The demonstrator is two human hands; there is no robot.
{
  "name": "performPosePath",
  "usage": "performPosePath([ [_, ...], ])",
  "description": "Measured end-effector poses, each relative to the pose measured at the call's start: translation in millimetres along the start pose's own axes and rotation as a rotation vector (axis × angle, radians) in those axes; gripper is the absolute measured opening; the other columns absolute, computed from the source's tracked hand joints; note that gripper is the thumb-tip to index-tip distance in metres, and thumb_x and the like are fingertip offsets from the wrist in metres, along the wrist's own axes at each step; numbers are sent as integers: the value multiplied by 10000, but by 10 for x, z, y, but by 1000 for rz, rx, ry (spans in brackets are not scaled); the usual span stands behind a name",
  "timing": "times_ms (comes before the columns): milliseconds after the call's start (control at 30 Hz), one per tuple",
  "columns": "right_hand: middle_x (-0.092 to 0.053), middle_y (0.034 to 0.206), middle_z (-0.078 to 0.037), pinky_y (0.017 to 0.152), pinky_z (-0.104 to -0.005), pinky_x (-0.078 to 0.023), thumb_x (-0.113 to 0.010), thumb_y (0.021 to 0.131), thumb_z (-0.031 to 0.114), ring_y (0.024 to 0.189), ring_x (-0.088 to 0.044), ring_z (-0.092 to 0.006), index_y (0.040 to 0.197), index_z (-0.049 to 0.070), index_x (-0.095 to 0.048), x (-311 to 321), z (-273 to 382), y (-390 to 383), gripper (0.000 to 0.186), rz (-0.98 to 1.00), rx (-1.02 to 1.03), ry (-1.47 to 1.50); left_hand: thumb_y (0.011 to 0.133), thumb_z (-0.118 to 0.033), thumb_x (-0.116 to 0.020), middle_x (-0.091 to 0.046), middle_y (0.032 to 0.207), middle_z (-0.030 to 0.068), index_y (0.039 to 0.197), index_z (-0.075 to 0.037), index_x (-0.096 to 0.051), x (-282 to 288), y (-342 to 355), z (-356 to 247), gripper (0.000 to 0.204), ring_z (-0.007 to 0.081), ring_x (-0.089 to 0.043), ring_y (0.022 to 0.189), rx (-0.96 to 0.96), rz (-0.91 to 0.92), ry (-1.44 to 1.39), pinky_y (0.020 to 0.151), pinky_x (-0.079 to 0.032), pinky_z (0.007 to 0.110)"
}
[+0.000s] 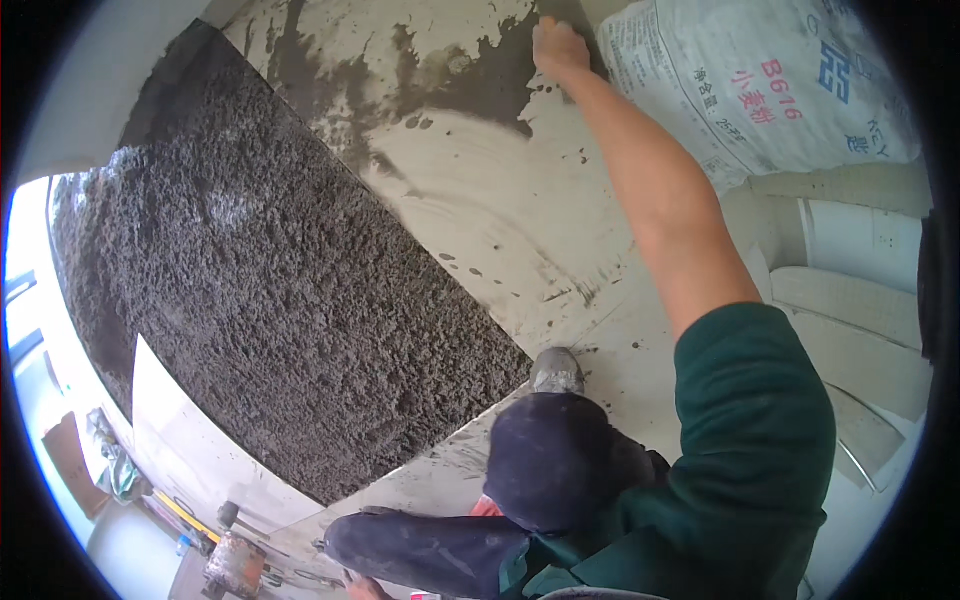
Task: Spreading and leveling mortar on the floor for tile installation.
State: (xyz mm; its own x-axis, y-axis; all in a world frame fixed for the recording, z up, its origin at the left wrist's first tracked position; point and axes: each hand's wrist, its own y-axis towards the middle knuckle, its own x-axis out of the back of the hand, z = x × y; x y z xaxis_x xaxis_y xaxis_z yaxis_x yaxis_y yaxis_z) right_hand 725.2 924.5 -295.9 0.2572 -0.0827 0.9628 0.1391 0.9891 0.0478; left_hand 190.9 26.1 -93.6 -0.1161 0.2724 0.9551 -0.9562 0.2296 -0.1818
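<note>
My right arm reaches far forward over a beige floor tile. At its end my right hand is closed, low by a dark wet smear on that tile. Whatever its fingers hold is hidden. Close beside that hand stands a full white woven sack. Left of the tile spreads a rough bed of dark grey mortar with a straight edge along the tile. At the lower edge, beside my bent knee, only part of my left hand shows. Its fingers are mostly cut off.
A pale tile borders the mortar at the lower left. Beyond it are a yellow spirit level, a rubber mallet and a stained bucket-like container. My dusty shoe rests near the mortar's corner. Stacked curved-looking boards lie at the right.
</note>
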Motion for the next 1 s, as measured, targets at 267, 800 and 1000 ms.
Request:
performPosePath([
  [267,-663,809,-188,701,-476,-515,-469,920,261,753,-666,-346,878,82,-637,-418,2496,-1907,249,467,428,583,975,-298,-564,-576,1321,240,1342,76,-517,586,489,-1474,526,312,-557,1185,-103,116,-187,1016,-407,403],
  [800,-671,951,-206,762,-484,-509,-459,930,222,876,-659,-370,988,69,-650,-709,1174,-967,252,243,134,457,983,-200,-546,-472,1450,223,1364,83,-490,1031,-3,-2678,478,324,-424,1363,-364,12,-461,1146,-280,399],
  [1000,-686,907,-200,762,-509,-513,-452,958,296,854,-669,-392,1023,93,-646,-192,2023,-1943,289,412,282,674,1002,-196,-514,-458,1471,192,1377,30,-502,1468,146,-2866,438,320,-411,1377,-611,-122,-423,1145,-292,432],
])
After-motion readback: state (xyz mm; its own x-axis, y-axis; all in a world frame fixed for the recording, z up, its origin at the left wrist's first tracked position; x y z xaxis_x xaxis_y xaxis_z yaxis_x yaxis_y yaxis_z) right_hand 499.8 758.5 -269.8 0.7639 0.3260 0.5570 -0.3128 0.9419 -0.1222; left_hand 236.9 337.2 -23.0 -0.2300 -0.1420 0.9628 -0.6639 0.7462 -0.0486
